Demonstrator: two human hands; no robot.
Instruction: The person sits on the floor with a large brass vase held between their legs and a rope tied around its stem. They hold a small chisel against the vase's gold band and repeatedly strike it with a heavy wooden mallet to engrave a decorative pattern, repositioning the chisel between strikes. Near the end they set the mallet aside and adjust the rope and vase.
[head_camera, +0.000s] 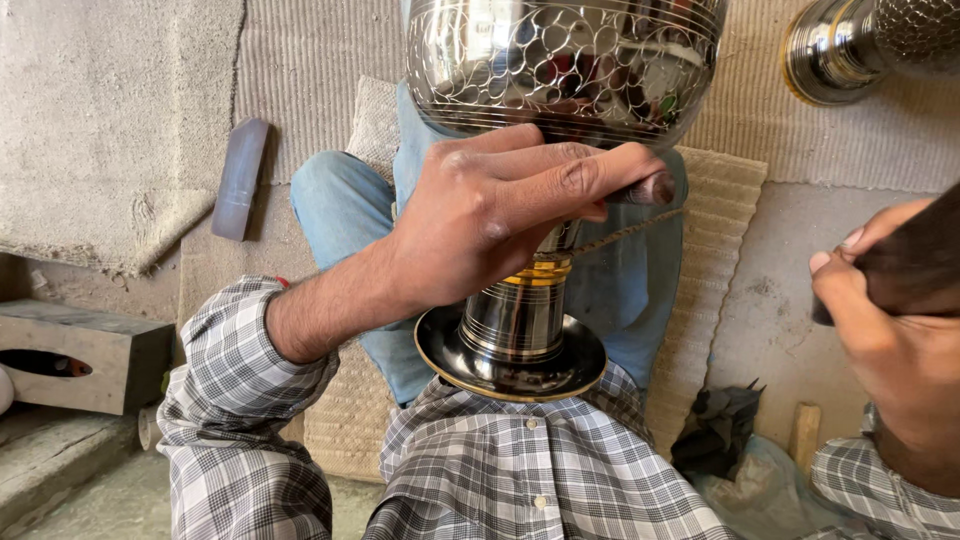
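Head view, looking down at a seated person's lap. The left hand (490, 215) reaches across an engraved metal vessel (560, 65), a tall polished piece with a scale-patterned bowl, a narrow stem with a brass-coloured ring, and a flared round foot (510, 365). The foot lies against the person's checked shirt (540, 470) and the piece rests along the legs in blue trousers (345, 205), which appears to brace it against the body. The fingers (590, 175) of the left hand are closed around a thin dark tool (655, 188) held just under the bowl, where bowl meets stem; its working end is hidden by the hand. A twisted cord or wire (625, 235) runs from the stem towards the right.

The right hand (885, 330), at the right edge of the view and well apart from the vessel, is closed on a dark handle-like object (915, 260); what it is cannot be told.

On the floor: a woven mat (715, 230) under the legs, a bluish flat bar (240, 178) at upper left, a wooden block (95, 355) with a slot at the left edge, a second polished metal piece (850, 45) at the upper right corner, and dark crumpled material (720, 425) at lower right.
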